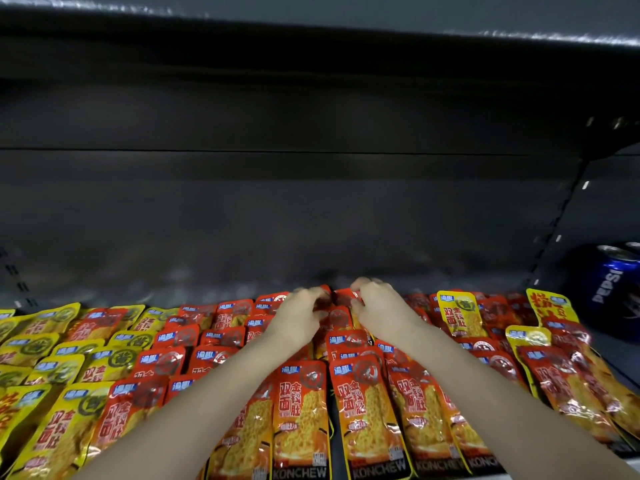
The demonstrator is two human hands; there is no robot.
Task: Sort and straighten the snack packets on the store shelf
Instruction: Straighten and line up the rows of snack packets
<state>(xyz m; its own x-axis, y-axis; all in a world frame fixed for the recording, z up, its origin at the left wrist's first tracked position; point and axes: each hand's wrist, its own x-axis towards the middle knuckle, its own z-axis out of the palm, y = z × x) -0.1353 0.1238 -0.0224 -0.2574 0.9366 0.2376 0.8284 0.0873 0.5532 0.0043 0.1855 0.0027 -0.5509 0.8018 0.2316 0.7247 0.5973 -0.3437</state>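
Observation:
Several red snack packets (301, 414) lie in overlapping rows across the middle and right of the dark shelf. Yellow packets (59, 372) fill the left side, and a few yellow ones (460, 315) sit among the red at the right. Both arms reach to the back of the red rows. My left hand (299, 311) and my right hand (379, 306) have their fingers curled on a red packet (341, 299) at the far end of the middle row. The hands are blurred, and the exact hold is hard to make out.
Blue Pepsi cans (611, 289) stand at the back right beside the packets. The dark back wall (277, 209) rises behind the rows, and an upper shelf (311, 26) hangs overhead. A slotted upright (561, 216) runs down the right side.

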